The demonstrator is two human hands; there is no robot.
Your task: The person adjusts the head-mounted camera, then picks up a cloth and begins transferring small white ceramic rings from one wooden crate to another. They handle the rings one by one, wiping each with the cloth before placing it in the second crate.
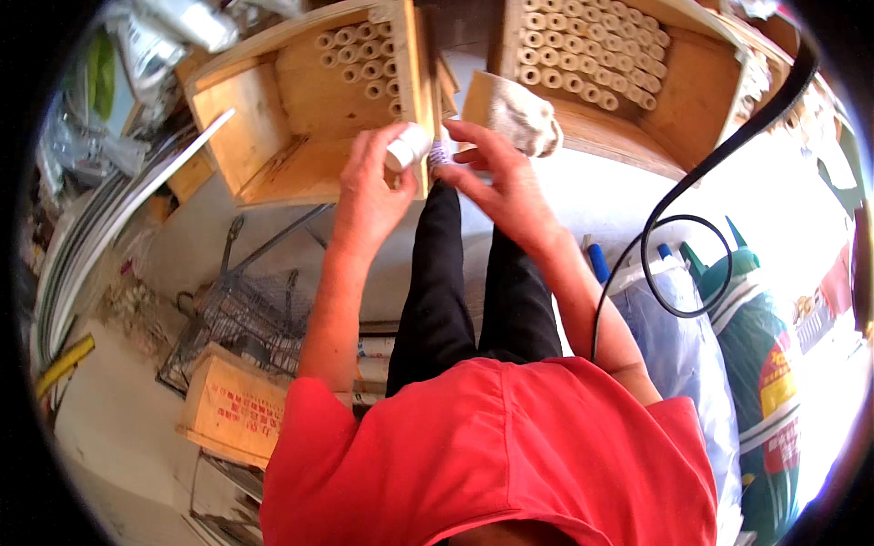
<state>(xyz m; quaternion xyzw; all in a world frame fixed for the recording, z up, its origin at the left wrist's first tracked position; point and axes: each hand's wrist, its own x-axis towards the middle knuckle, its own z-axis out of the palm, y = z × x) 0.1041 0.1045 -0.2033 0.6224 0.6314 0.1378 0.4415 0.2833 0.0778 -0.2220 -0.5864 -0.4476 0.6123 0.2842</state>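
My left hand (369, 188) grips a short white cylinder (408, 147) between thumb and fingers, over the near right corner of a wooden box (256, 130). Inside that box, pale tubes with hollow centres (372, 69) are stacked against its right side. Just right of the cylinder is my right hand (502, 177), fingers apart and holding nothing that I can see. Below its fingertips shows a small purple-and-white patterned item (439, 155), too small to identify. A second wooden box (696, 102) at the upper right holds several rows of similar tubes (590, 51).
A crumpled beige cloth item (522, 119) lies by the right box. A black cable (724, 157) loops down past my right arm. Plastic-wrapped bundles (672, 341) and a green sack (758, 355) stand at right. At left are a wire cart (239, 314), a printed wooden crate (235, 403) and long strips (130, 211).
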